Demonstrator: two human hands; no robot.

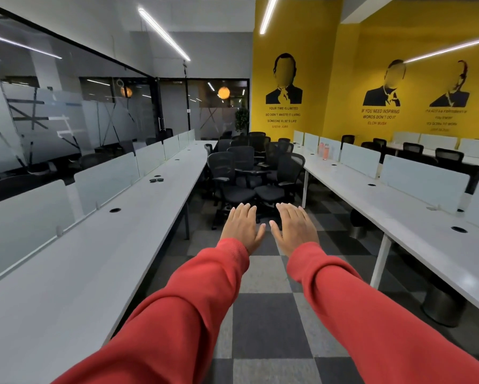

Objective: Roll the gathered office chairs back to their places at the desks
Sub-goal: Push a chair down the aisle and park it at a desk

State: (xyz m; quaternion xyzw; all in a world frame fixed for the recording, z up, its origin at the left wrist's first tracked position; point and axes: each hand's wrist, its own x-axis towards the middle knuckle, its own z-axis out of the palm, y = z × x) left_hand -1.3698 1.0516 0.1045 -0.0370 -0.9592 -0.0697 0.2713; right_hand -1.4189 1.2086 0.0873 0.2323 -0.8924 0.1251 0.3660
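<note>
Holding both arms out along the aisle (263, 314), the person is presenting the left hand (242, 225) and the right hand (295, 227) flat, fingers straight and gripping nothing, well apart from any chair. The office chairs (249, 167) are sitting bunched at the far end of the aisle, between the left desk (108, 245) and the right desk (399, 217), apparently pushed there out of the way. The front ones are probably going back first, since they are blocking the rest.

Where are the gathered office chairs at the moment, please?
In the head view, the gathered chairs stand bunched at the aisle's far end, between the left desk row and the right desk row.
</note>
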